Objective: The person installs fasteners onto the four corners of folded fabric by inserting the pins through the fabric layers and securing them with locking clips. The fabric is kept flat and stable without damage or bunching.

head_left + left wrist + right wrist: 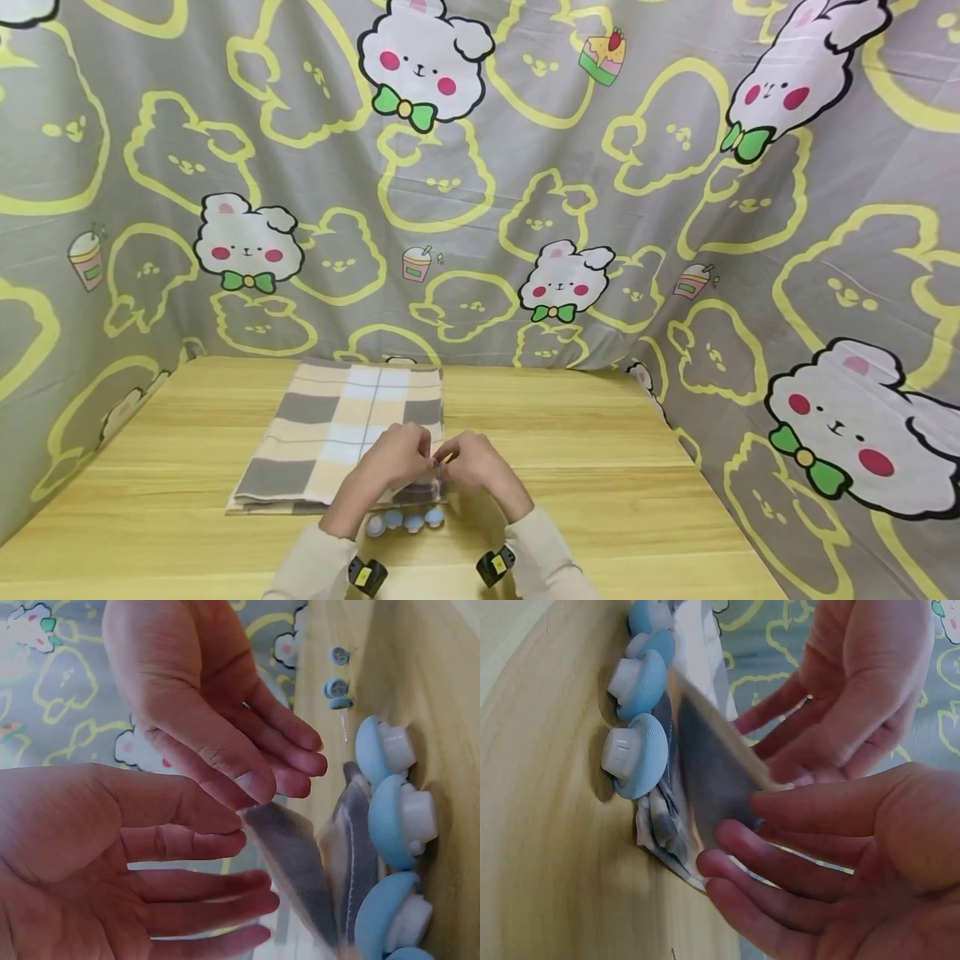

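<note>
A folded plaid cloth in beige, grey and white lies on the table, its near right corner lifted. My left hand pinches that corner between thumb and index finger, the other fingers stretched out. Close against it, my right hand also holds the raised grey corner with its thumb and fingertips. Whether anything small is hidden between the fingertips, I cannot tell. Several light blue mushroom-shaped clips with white stems lie in a row along the cloth's near edge; they appear large in the left wrist view.
Small blue round pieces lie on the table beyond the clips in the left wrist view, one with a thin pin. A grey curtain with cartoon bears surrounds the wooden table at the back and sides.
</note>
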Demonstrator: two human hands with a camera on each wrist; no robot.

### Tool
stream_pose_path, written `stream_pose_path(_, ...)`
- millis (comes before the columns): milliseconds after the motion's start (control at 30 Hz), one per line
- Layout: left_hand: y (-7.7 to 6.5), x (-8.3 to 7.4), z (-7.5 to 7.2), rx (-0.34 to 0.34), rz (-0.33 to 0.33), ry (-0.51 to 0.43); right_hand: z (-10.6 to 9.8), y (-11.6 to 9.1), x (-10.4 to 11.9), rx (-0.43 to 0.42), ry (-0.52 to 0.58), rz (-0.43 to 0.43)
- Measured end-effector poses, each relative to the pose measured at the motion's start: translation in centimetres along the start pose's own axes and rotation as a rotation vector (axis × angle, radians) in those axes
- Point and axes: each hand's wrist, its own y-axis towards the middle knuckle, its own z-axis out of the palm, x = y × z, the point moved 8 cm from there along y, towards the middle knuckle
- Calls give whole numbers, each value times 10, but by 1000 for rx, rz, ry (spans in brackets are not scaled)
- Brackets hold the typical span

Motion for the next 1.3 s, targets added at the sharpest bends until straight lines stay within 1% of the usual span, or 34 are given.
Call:
stream_pose_path(167,1,3,-6,-15,4,-32,-3,0,1,-64,82,-17)
stream_pose_path(367,1,9,-9,8,-42,-66,-5,4,-4,-132,168,-3)
stream_pose_path(500,2,11,-10,10,-52,-61,-6,6,-8,-163,230,21)
stream_pose_path(600,4,12,-11,-10,-39,-44,-6,6,-8,-178,255,27)
stream_pose_path(767,6,15,-13,-57,-25,-16,-7,6,-7,-196,244,23)
stream_pose_path(900,7,19,-14,-76,-35,-13,-6,7,-6,-205,227,28)
stream_pose_path(1167,8,22,-15,-86,-48,-14,-6,8,-4,-206,232,10)
stream_pose_path(1300,8,22,-15,-87,-49,4,-9,8,-5,-192,230,13)
